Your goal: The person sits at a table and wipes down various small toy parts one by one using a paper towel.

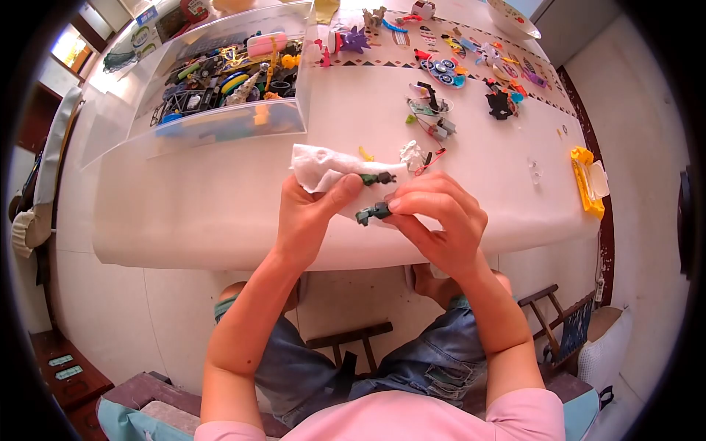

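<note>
With our left hand [315,202] we are pinching a wipe [316,163] and a green piece [376,178] between thumb and fingers, the piece's dark end sticking out past the thumb toward the right. With our right hand [445,214] we are grasping a dark piece [375,212] by the fingertips, and it is pointing left, on the near side of the green piece and apart from it. We are holding both pieces above the near part of the table [198,198]. Just beyond the fingers, a yellow scrap [365,154], a white toy [412,155] and a red cord [431,163] are lying near one another. Farther out from the right fingers, a grey piece [443,130] is resting, and beyond it a spinner [444,71]. Beyond and left of the left fingers, a clear box [303,84] is holding a heap of toys [235,77], and past its right side a purple toy [355,40] is sitting. Well to the right of the right fingers, a yellow packet [585,184] is lying near the table's edge, and farthest out, a bowl [515,22] is standing.
</note>
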Motion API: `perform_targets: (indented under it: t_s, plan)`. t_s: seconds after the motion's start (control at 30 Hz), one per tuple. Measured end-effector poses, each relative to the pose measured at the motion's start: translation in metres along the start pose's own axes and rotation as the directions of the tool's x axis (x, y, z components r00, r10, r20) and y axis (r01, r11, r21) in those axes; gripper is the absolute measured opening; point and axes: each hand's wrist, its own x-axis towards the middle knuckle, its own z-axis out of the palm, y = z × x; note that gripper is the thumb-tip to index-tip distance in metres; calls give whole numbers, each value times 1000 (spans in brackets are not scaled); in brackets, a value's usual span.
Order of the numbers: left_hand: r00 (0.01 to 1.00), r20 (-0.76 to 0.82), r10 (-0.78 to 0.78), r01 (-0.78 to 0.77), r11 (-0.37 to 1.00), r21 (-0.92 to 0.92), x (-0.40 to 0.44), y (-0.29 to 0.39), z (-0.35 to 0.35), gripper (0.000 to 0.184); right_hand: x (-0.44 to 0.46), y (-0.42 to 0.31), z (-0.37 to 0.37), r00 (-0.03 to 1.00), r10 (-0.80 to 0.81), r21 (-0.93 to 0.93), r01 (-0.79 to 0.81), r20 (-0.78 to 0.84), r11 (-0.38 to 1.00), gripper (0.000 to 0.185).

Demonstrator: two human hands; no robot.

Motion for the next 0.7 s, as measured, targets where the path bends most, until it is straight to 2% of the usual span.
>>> perform_targets:
  t_s: [0.07, 0.1, 0.17, 0.2, 0.3, 0.6, 0.7]
  plan:
    - [999, -27, -45, 43, 998, -37, 1, 1, 0, 17, -1, -7, 4, 977, 209, 102, -206, -27, 973, 23]
    - [997, -37, -68, 65, 996, -58, 2, 1, 1, 18, -1, -9, 6, 939, 343, 233, -328, -29, 916, 22]
    - [995, -59, -84, 79, 993, -85, 3, 0, 1, 18, -2, -10, 8, 810, 587, 474, -526, 24, 706, 21]
    - [993, -70, -92, 85, 991, -99, 4, -1, 1, 18, 1, -11, 4, 796, 599, 569, -533, 88, 626, 18]
    - [995, -39, -94, 90, 992, -85, 5, -3, -2, 16, 3, -6, -1, 737, 648, 680, -577, 194, 453, 22]
    - [997, -53, -58, 58, 998, 0, 7, -6, 2, 19, 4, -4, 1, 672, 704, 749, -585, 232, 311, 25]
    - [997, -65, -50, 51, 999, 18, 7, -7, 4, 18, 5, -5, 4, 676, 710, 753, -568, 196, 332, 24]
